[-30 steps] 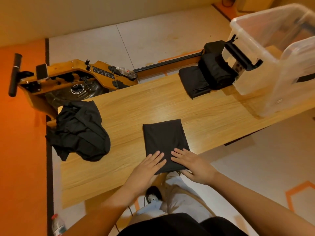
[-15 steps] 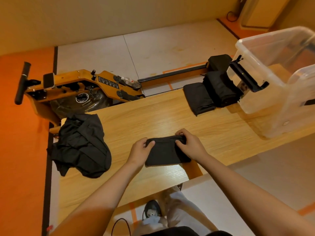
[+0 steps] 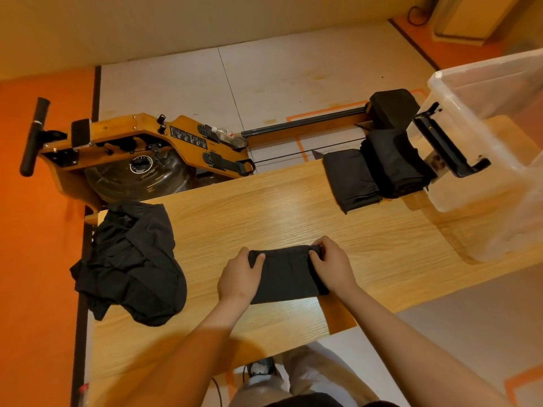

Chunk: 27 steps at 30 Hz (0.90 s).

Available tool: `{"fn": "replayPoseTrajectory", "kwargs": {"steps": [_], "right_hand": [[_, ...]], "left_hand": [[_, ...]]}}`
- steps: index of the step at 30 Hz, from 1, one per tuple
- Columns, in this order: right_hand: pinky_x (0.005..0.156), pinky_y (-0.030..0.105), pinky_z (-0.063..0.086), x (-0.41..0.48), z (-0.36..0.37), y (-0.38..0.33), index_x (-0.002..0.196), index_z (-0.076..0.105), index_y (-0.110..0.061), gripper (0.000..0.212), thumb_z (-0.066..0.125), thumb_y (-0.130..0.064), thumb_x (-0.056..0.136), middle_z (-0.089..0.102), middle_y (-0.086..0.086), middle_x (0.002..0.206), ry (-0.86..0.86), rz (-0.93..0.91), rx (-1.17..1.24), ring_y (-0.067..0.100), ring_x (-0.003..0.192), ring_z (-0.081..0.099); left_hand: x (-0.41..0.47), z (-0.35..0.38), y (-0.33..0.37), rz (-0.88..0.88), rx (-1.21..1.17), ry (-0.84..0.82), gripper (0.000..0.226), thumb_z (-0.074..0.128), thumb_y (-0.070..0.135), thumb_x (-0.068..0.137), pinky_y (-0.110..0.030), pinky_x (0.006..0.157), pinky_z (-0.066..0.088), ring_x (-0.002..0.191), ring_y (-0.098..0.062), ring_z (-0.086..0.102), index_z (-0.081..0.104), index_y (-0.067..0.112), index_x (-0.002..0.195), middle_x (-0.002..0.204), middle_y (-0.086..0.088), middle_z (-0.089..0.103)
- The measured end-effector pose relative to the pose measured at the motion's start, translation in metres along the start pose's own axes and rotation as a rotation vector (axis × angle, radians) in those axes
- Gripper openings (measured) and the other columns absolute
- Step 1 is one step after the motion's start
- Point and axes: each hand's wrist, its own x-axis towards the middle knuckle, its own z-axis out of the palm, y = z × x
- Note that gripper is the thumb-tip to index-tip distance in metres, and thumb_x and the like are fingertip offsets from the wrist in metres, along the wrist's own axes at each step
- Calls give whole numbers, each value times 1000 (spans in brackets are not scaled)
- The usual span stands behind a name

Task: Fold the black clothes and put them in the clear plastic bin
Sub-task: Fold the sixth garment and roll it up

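A folded black garment (image 3: pixel 286 274) lies on the wooden table (image 3: pixel 293 215) in front of me. My left hand (image 3: pixel 239 274) grips its left end, thumb on top. My right hand (image 3: pixel 332 265) grips the right end, fingers curled over the far corner. A crumpled heap of black clothes (image 3: pixel 129 259) sits at the table's left end. Two folded black garments (image 3: pixel 376 171) lie side by side at the far right, next to the clear plastic bin (image 3: pixel 499 160), which stands on the table's right end.
A wooden rowing machine (image 3: pixel 141 148) with a black handle stands on the floor behind the table, its rail running right to a black seat (image 3: pixel 392 105). A black latch handle (image 3: pixel 446 148) hangs on the bin's left wall. My legs and shoe show below the table edge.
The flat garment under my hands has been folded in half away from me, near edge brought over to the far edge. Both hands moved from lying flat to gripping its ends. The camera tilted slightly.
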Motion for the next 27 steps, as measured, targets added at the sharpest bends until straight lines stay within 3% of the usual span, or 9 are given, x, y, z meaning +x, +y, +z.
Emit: {"fn": "replayPoseTrajectory", "kwargs": {"steps": [4, 6, 9, 12, 14, 17, 22, 25, 27], "right_hand": [[65, 32, 47, 0, 5, -8, 102, 56, -12, 10, 55, -14, 92, 61, 2, 93, 61, 86, 17, 20, 85, 59], [75, 30, 47, -8, 6, -13, 115, 53, -10, 26, 55, -7, 89, 57, 4, 107, 176, 96, -12, 20, 99, 55], [97, 34, 39, -24, 10, -19, 123, 54, -7, 38, 56, -2, 85, 56, 9, 121, 343, -210, -246, 22, 114, 47], [109, 35, 27, -37, 28, -18, 126, 58, -7, 39, 48, -13, 89, 55, 11, 134, 146, -582, -358, 22, 129, 42], [114, 37, 22, -39, 42, -9, 134, 56, -9, 44, 41, -22, 94, 51, 6, 142, -12, -679, -524, 19, 138, 35], [116, 39, 18, -32, 48, 2, 141, 48, -12, 49, 33, -30, 99, 45, 3, 149, -114, -639, -660, 17, 144, 27], [116, 39, 11, -22, 42, 5, 148, 35, -12, 56, 28, -38, 99, 35, 4, 154, -63, -403, -652, 17, 145, 26], [116, 39, 6, -18, 33, 10, 149, 33, -13, 58, 22, -41, 99, 37, 2, 153, -57, -322, -616, 21, 145, 26], [115, 37, 5, -17, 28, 12, 148, 36, -13, 59, 22, -41, 99, 41, 3, 151, -67, -332, -599, 24, 143, 31]], "left_hand": [[-1, -2, 0, 0, 161, 49, 31, 38, 51, 99, -27, 46, 30, 58, -16, 50, 43, 21, 94, 66, 6, 51], [-1, -3, -2, 8, 147, 90, 30, 38, 48, 99, -28, 48, 34, 62, -18, 54, 44, 19, 100, 71, 5, 54], [-7, -2, -5, 145, 86, 253, 36, 35, 41, 100, -32, 70, 46, 95, -21, 58, 51, 12, 114, 102, -1, 59], [-23, 10, -2, 441, 197, 291, 45, 30, 32, 99, -39, 99, 45, 118, -25, 55, 56, 6, 126, 126, -9, 59], [-31, 23, -5, 610, 298, 206, 47, 32, 25, 96, -38, 110, 34, 127, -25, 52, 54, 4, 133, 137, -11, 56], [-25, 29, -15, 670, 381, 51, 53, 29, 27, 99, -37, 115, 19, 142, -18, 33, 36, 8, 147, 154, -7, 37], [-17, 25, -21, 494, 359, -107, 68, 5, 50, 94, -35, 120, -9, 147, -9, -14, -3, 17, 153, 160, 4, -9], [-14, 21, -17, 479, 372, -124, 73, 1, 53, 90, -32, 119, -12, 146, -6, -15, -2, 19, 155, 160, 7, -7], [-9, 10, -13, 486, 317, -128, 60, 20, 45, 101, -31, 119, -2, 149, -12, 4, 14, 20, 155, 161, 4, 12]]}}
